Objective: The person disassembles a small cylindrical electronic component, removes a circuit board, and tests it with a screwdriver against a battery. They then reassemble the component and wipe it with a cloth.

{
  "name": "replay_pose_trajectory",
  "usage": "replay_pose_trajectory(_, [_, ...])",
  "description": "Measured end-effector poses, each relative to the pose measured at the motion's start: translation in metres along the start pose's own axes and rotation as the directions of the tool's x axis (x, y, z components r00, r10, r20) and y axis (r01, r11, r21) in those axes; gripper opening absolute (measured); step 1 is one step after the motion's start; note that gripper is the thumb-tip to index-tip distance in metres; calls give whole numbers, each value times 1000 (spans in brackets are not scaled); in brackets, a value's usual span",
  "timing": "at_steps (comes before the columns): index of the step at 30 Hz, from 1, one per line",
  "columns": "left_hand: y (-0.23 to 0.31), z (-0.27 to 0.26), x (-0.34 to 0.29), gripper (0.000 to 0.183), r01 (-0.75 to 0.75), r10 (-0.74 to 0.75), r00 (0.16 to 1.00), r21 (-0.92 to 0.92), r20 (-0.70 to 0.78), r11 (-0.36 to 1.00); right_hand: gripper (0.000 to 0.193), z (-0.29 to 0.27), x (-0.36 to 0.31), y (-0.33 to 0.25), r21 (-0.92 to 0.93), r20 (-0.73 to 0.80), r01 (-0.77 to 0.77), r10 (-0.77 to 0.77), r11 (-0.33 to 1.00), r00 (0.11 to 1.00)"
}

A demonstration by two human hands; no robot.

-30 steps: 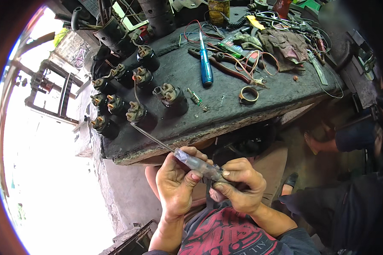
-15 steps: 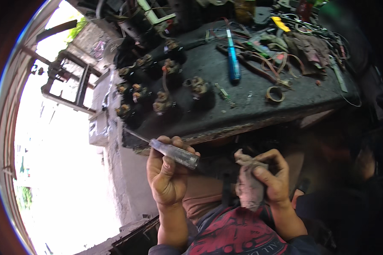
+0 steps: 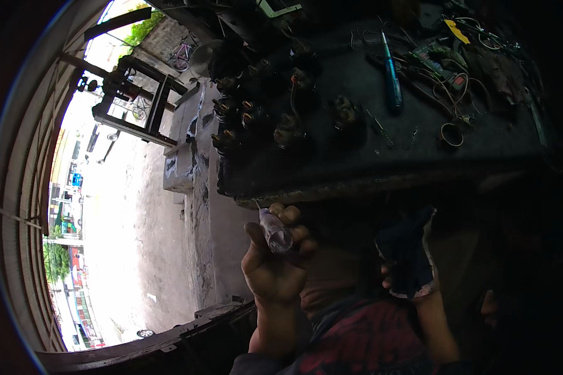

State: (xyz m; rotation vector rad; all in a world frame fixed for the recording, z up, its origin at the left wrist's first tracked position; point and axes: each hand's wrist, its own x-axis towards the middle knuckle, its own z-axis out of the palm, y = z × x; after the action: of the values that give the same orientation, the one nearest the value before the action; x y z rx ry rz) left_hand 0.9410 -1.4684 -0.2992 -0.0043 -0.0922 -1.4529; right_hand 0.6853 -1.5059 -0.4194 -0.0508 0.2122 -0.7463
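My left hand (image 3: pixel 274 272) is closed round a screwdriver (image 3: pixel 275 232) with a worn, see-through handle. Its handle end faces me, and the thin shaft points away toward the bench's front edge. My right hand (image 3: pixel 388 275) is wrapped in or gripping a dark rag (image 3: pixel 408 250), which hides most of its fingers. Both hands are raised over my lap, apart from each other and short of the bench (image 3: pixel 381 153). On the bench, several dark round parts with metal terminals stand at the left, one of them (image 3: pixel 290 130) near the front.
A blue-handled screwdriver (image 3: pixel 392 87) lies mid-bench beside dark pliers (image 3: pixel 419 89). Right of these are tangled wires (image 3: pixel 460 84), a yellow piece (image 3: pixel 456 31) and a metal ring (image 3: pixel 451 135). At the left, a metal frame (image 3: pixel 137 106) stands by the bright opening.
The view has swung left and darkened. My left hand has turned the screwdriver so its handle end faces me. The rag in my right hand is now spread out, covering the fingers.
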Motion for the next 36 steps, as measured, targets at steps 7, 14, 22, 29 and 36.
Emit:
replay_pose_trajectory(7, [-8, -2, 2, 43, 8, 0, 997, 100, -72, 995, 58, 10, 0, -1, -219, -31, 49, -57, 975, 998])
replay_pose_trajectory(14, [-8, -2, 3, 45, 38, -26, 995, 126, -92, 991, 51, 13, 4, 13, -289, -187, 26, -83, 957, 979])
replay_pose_trajectory(22, [-8, -4, 9, 47, 69, -64, 995, 66, -72, 995, 48, -2, 12, 15, -365, -300, 70, -189, 928, 935])
replay_pose_trajectory(29, [-16, -1, 11, 50, 30, -7, 989, 156, -148, 987, 41, -17, -5, 7, -294, -287, 19, -108, 956, 952])
replay_pose_trajectory(36, [-18, 1, 13, 49, 26, -6, 990, 138, -144, 990, 41, -18, -8, 1, -378, -270, 6, -116, 926, 956])
